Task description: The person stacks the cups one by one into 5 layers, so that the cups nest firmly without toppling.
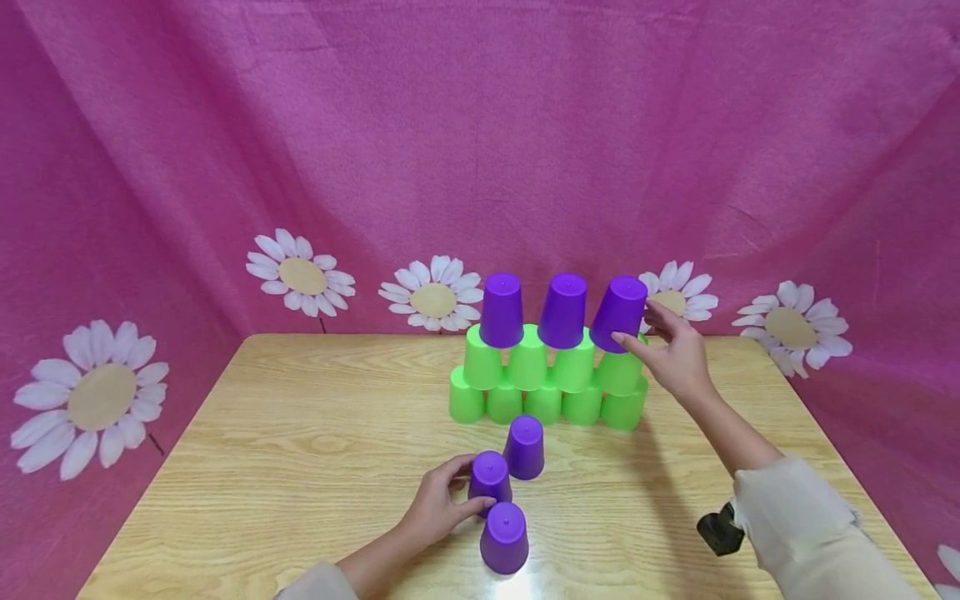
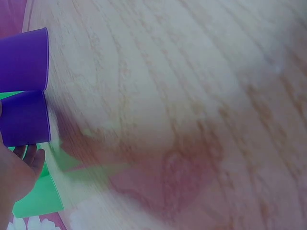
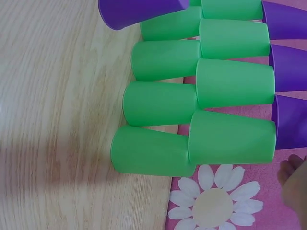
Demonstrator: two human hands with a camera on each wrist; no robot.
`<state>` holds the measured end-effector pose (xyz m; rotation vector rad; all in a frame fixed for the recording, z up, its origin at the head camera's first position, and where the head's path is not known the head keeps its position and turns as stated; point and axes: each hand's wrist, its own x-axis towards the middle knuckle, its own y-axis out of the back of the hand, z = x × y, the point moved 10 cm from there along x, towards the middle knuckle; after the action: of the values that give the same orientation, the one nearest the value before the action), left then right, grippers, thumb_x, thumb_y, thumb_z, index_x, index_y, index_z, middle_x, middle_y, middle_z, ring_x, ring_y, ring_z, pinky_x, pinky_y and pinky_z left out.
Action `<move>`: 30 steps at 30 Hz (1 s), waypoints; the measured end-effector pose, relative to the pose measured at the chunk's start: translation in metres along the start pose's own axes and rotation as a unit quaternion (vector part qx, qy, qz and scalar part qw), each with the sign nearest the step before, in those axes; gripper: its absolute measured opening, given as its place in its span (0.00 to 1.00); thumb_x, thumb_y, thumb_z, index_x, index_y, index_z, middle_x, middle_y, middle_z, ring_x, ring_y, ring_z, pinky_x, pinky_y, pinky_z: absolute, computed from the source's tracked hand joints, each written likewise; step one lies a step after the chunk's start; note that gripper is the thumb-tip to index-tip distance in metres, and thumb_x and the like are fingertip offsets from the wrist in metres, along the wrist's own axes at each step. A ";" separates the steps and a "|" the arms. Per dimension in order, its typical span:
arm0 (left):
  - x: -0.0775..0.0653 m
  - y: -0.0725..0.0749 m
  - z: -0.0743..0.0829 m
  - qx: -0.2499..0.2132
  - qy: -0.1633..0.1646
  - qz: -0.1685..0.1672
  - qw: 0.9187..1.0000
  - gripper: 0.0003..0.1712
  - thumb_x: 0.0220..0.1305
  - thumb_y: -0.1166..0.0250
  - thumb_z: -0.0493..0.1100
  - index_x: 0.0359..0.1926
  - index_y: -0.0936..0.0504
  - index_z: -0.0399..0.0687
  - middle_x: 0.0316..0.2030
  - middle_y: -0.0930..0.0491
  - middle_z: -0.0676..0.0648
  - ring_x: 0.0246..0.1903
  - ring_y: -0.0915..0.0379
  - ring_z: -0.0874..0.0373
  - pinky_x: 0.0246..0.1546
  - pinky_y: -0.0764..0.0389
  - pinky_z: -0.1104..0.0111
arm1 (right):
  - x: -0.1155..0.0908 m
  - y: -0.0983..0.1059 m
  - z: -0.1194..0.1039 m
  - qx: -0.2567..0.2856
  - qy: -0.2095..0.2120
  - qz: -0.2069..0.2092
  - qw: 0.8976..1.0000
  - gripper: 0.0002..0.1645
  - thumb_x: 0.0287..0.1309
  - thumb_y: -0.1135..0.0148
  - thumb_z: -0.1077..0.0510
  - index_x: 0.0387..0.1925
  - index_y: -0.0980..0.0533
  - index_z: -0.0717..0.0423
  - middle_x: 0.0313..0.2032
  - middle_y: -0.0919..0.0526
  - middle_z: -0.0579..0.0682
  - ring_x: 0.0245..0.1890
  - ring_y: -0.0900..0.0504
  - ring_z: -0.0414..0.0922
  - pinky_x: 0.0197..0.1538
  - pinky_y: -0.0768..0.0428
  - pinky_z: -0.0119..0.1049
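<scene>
Upside-down green cups (image 1: 527, 358) stand in two stacked rows, several per row. Above them is a row of three upside-down purple cups (image 1: 502, 310). My right hand (image 1: 675, 354) holds the rightmost purple cup (image 1: 621, 308) of that row, thumb in front and fingers at its far side. In the right wrist view that cup (image 3: 290, 122) rests at the base of the end green cup (image 3: 232, 138). Nearer me, my left hand (image 1: 435, 504) grips a purple cup (image 1: 489, 475) on the table between thumb and fingers. The left wrist view shows this cup (image 2: 25, 117) beside my fingers.
Another purple cup (image 1: 525, 448) stands just behind the gripped one, and one more (image 1: 505, 540) in front of it. All are on a wooden table (image 1: 337, 400). A pink cloth (image 1: 450, 150) with daisies hangs behind and at both sides.
</scene>
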<state>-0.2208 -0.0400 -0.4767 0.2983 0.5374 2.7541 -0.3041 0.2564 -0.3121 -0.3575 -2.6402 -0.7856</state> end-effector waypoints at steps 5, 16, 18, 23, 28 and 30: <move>0.002 0.005 0.000 0.008 0.007 0.006 1.000 0.30 0.49 0.28 0.42 0.53 0.26 0.37 0.48 0.20 0.40 0.49 0.24 0.45 0.49 0.21 0.58 | -0.010 0.017 -0.005 0.015 0.026 0.067 0.997 0.35 0.42 0.30 0.66 0.55 0.30 0.70 0.50 0.22 0.67 0.41 0.32 0.18 0.49 0.33 0.12; 0.009 0.025 0.012 0.014 0.016 0.024 0.999 0.29 0.50 0.29 0.42 0.53 0.26 0.37 0.48 0.20 0.39 0.49 0.24 0.44 0.51 0.22 0.53 | -0.038 0.027 -0.022 0.062 0.101 0.132 0.984 0.29 0.37 0.30 0.74 0.48 0.25 0.72 0.39 0.22 0.33 0.41 0.25 0.22 0.47 0.28 0.14; 0.010 0.028 0.014 0.016 0.017 0.025 0.999 0.29 0.50 0.29 0.42 0.53 0.26 0.37 0.48 0.21 0.38 0.49 0.25 0.44 0.51 0.22 0.53 | -0.042 0.024 -0.023 0.073 0.102 0.126 0.984 0.29 0.37 0.31 0.75 0.48 0.25 0.72 0.39 0.22 0.30 0.42 0.25 0.22 0.48 0.28 0.14; 0.013 0.033 0.020 0.025 0.013 0.026 0.999 0.29 0.50 0.29 0.43 0.53 0.26 0.38 0.49 0.21 0.39 0.49 0.25 0.44 0.52 0.23 0.53 | -0.055 0.015 -0.021 0.097 0.088 0.107 0.986 0.29 0.38 0.32 0.76 0.48 0.26 0.73 0.40 0.22 0.27 0.43 0.24 0.23 0.50 0.28 0.15; 0.016 0.041 0.028 0.019 0.005 0.038 0.999 0.29 0.49 0.28 0.42 0.52 0.25 0.39 0.46 0.19 0.40 0.48 0.24 0.45 0.52 0.23 0.52 | -0.066 0.005 -0.019 0.106 0.098 0.096 0.985 0.29 0.35 0.32 0.78 0.47 0.26 0.75 0.40 0.22 0.28 0.43 0.24 0.23 0.49 0.27 0.14; 0.019 0.045 0.032 0.013 0.002 0.043 0.999 0.28 0.48 0.28 0.41 0.52 0.24 0.39 0.46 0.19 0.41 0.48 0.24 0.46 0.51 0.23 0.53 | -0.071 0.002 -0.025 0.106 0.095 0.091 0.986 0.29 0.34 0.32 0.79 0.46 0.26 0.77 0.39 0.23 0.28 0.43 0.24 0.22 0.49 0.27 0.14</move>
<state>-0.2418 -0.0625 -0.4278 0.3286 0.5745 2.8339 -0.2323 0.2346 -0.3210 -0.4354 -2.4398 -0.4506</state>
